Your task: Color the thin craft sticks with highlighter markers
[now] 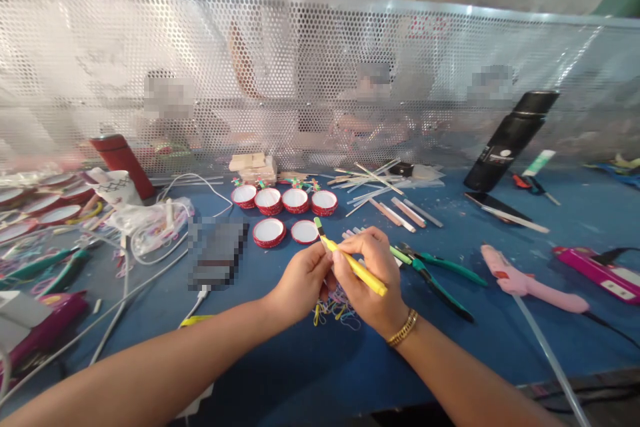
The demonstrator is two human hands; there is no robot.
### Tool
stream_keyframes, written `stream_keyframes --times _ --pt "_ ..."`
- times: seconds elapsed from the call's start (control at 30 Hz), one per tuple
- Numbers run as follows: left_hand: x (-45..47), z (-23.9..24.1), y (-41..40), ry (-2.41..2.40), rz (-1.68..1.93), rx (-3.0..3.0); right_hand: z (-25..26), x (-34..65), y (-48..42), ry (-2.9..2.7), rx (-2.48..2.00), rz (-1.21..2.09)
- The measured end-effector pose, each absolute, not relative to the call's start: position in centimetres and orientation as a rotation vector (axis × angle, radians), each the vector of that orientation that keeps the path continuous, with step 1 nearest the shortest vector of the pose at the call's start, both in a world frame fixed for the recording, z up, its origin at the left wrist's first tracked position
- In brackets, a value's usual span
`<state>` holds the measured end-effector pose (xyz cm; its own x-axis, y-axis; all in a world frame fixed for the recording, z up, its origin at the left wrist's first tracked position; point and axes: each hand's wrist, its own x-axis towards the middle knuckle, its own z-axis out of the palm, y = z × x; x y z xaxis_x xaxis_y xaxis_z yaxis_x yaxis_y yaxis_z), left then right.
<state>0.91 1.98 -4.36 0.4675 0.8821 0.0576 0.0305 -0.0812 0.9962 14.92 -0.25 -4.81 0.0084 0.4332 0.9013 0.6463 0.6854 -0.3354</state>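
My right hand (pixel 370 273) is closed round a slim yellow pen (pixel 357 267), tilted with its butt end toward me. A small black-and-green piece (pixel 319 225) shows at the far end; whether it belongs to the pen I cannot tell. My left hand (pixel 305 280) is pinched close beside the right fingertips, and what it holds is hidden. Under both hands lies a heap of coloured elastic loops (pixel 337 312). Just beyond them sit red-rimmed white discs (pixel 269 232) in stacks, with a lone-looking disc (pixel 304 231) nearest my left fingertips.
Green-handled pliers (pixel 440 273) and a pink glue gun (pixel 525 280) lie to the right. Glue sticks (pixel 400 213), a black flask (pixel 510 143) and a phone (pixel 220 253) with its cable are around. A perforated screen (pixel 320 67) stands behind, people beyond it.
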Motion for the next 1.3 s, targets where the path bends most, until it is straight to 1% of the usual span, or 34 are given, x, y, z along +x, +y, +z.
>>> stream_keyframes --times 0.17,0.5,0.77,1.07,1.3 --pt "0.93 -4.07 1.92 0.84 0.862 1.454 -5.02 15.21 -0.16 -1.593 -0.963 -0.197" --pt "0.93 -4.35 2.04 0.846 0.861 1.487 -4.71 14.78 -0.3 -1.628 -0.884 -0.221" --pt "0.91 -4.02 2.05 0.858 0.867 1.486 -4.98 15.19 -0.23 -1.61 -0.953 -0.206" --pt "0.94 -4.24 2.13 0.855 0.869 1.508 -4.81 14.8 -0.3 -1.638 -0.896 -0.227" --pt "0.93 -4.3 2.19 0.861 0.865 1.508 -5.11 15.17 -0.08 -1.613 -0.955 -0.225"
